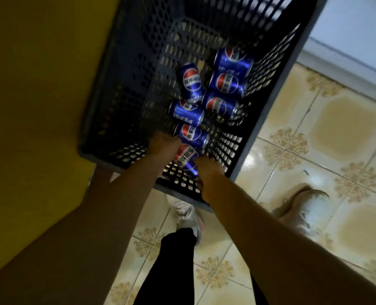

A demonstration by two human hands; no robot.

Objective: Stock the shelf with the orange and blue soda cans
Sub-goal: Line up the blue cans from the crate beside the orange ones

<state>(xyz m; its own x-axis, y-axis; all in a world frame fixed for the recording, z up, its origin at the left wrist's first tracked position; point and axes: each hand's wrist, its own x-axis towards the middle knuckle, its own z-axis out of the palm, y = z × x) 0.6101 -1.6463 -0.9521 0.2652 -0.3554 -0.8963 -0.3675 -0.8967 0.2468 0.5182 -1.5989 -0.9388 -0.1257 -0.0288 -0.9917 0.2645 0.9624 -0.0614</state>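
A dark perforated plastic crate (125,89) stands on the floor with several blue soda cans (191,83) lying on their sides in it. No orange can shows. Both my arms reach down into the crate's near end. My right hand (206,170) is curled around the lower end of the nearest blue can (186,156). My left hand (164,143) is closed and presses against the left side of that can and of the can behind it (192,135). Its fingers are hidden, so what it grips is unclear. The frame is blurred.
A yellow surface (39,95) fills the left side, right against the crate. Patterned beige floor tiles (314,139) lie to the right and below. My shoes (305,208) and a black trouser leg (171,267) stand close to the crate's near edge. A pale wall base (347,53) runs at top right.
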